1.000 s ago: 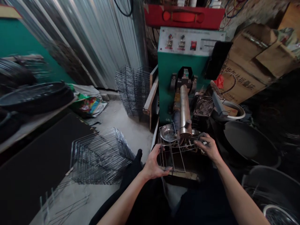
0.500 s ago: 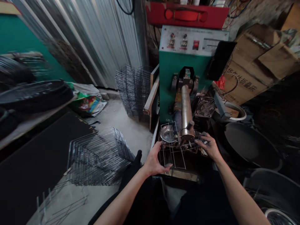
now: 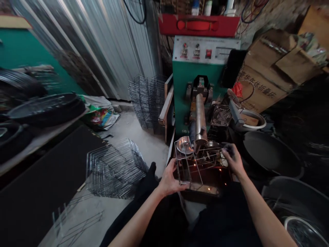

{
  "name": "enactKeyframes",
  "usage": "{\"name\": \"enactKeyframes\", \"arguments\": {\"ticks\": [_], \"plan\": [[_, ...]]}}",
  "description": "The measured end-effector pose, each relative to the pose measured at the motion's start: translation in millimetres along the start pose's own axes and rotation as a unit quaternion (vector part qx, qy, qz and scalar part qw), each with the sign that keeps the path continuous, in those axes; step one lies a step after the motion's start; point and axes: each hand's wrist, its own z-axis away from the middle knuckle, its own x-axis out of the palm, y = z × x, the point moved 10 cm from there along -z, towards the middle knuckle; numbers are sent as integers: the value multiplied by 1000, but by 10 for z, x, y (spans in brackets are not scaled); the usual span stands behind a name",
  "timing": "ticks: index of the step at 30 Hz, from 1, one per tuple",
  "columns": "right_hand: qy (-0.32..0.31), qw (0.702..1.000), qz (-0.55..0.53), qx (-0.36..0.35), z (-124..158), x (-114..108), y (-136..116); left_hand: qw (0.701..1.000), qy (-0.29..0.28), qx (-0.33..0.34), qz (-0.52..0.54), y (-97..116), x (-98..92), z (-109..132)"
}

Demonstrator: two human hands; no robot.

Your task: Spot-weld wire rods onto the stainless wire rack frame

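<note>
A small wire rack (image 3: 193,164) lies on the bed of a green spot-welding machine (image 3: 197,79), under its steel arm (image 3: 199,120). My left hand (image 3: 170,179) grips the rack's near left corner. My right hand (image 3: 233,158) is closed on the rack's right end. Orange sparks glow around the rack below the arm's tip. A small metal bowl (image 3: 184,145) sits just behind the rack.
A heap of finished wire racks (image 3: 115,168) lies on the floor at my left, another stack of racks (image 3: 147,99) stands by the corrugated wall. Black pans (image 3: 269,152) crowd the right, a small fan (image 3: 221,115) and cardboard boxes (image 3: 272,68) behind. Dark trays (image 3: 48,108) rest on a left shelf.
Sparks have appeared at the rack. The rack has tilted and shifted slightly, and my right hand has moved a little to the right along it.
</note>
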Motion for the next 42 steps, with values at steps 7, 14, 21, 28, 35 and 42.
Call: {"name": "enactKeyframes", "arguments": {"ticks": [7, 14, 21, 28, 35, 42], "plan": [[3, 977, 158, 141, 926, -512, 485, 959, 61, -151, 230, -19, 232, 911], [-142, 968, 202, 31, 545, -393, -482, 897, -131, -207, 368, 677, 224, 2092], [-351, 931, 97, 22, 824, 665, -838, 958, -156, -168, -172, 534, -701, 1092], [-341, 928, 145, 34, 846, 519, -862, 943, -216, -18, -253, 311, 373, -122], [-297, 935, 178, 76, 982, 188, -675, 942, -196, 70, -264, 349, 587, -244], [-264, 924, 275, -2, 894, 369, -603, 941, -172, 100, -275, 328, 514, -275]]}}
